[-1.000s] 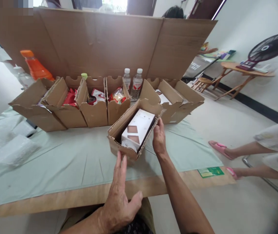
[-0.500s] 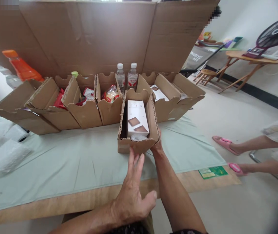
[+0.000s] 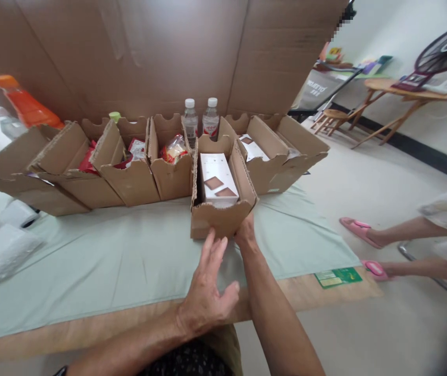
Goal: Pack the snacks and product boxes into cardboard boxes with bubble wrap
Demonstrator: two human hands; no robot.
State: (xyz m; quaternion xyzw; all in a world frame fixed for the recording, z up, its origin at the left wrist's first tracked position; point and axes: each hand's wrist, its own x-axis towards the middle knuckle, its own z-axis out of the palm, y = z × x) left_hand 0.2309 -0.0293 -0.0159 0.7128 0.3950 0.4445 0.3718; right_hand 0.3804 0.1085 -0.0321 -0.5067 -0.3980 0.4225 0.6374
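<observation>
A cardboard bin (image 3: 223,219) stands out in front of a row of similar bins. Inside it lies a white box (image 3: 216,169) printed with brown squares. My left hand (image 3: 211,287) is open, its fingers stretched up and the fingertips at the bin's front wall. At the bin's lower right front corner, my right hand (image 3: 245,232) holds it from the side and below; its fingers are mostly hidden by the cardboard. Directly behind are two clear bottles with white caps (image 3: 210,119).
Bins on the left hold red packets (image 3: 88,159) and a wrapped snack (image 3: 174,150). An orange bottle (image 3: 29,104) leans behind them, before a tall cardboard panel (image 3: 168,57). Bubble wrap (image 3: 6,250) lies at left on the green cloth (image 3: 101,271). Another person's feet (image 3: 376,269) are at right.
The bin has shifted slightly away from me, its front wall now hiding the clear plastic seen inside before. Both hands have moved along with it.
</observation>
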